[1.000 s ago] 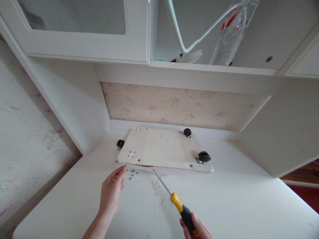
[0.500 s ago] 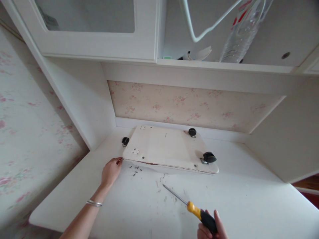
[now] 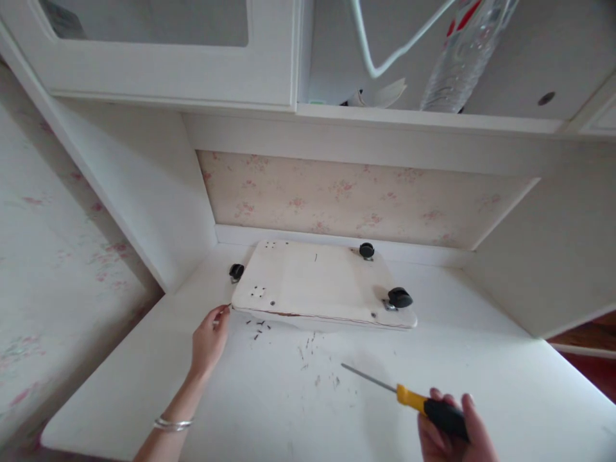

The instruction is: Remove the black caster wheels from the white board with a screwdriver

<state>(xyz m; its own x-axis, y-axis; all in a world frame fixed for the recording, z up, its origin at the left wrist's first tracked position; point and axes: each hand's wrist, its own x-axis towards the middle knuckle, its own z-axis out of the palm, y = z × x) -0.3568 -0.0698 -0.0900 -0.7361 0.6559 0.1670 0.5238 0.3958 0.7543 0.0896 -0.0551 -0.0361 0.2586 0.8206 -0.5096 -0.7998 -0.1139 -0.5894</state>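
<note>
A white board (image 3: 308,276) with rounded corners lies on the white desk. Two black casters (image 3: 399,298) are fixed at its right end, and groups of small holes show at its left end. Beside the near left corner, my left hand (image 3: 210,340) is closed in a pinch; a tiny dark tip shows at the fingers, too small to name. My right hand (image 3: 452,427) grips a yellow and black screwdriver (image 3: 411,398) over the desk, its shaft pointing left, apart from the board. Several small dark screws (image 3: 260,326) lie near the board's front edge.
One loose black caster (image 3: 236,272) rests left of the board. Dark scuffs or debris (image 3: 317,378) mark the desk (image 3: 269,410). Above hangs a cabinet shelf with a clear plastic bottle (image 3: 457,64) and a white cable (image 3: 373,64). Side panels enclose the desk.
My right hand has moved right with the screwdriver, whose shaft now lies flatter in view. My left hand stays by the board's corner. The whole view has shifted slightly.
</note>
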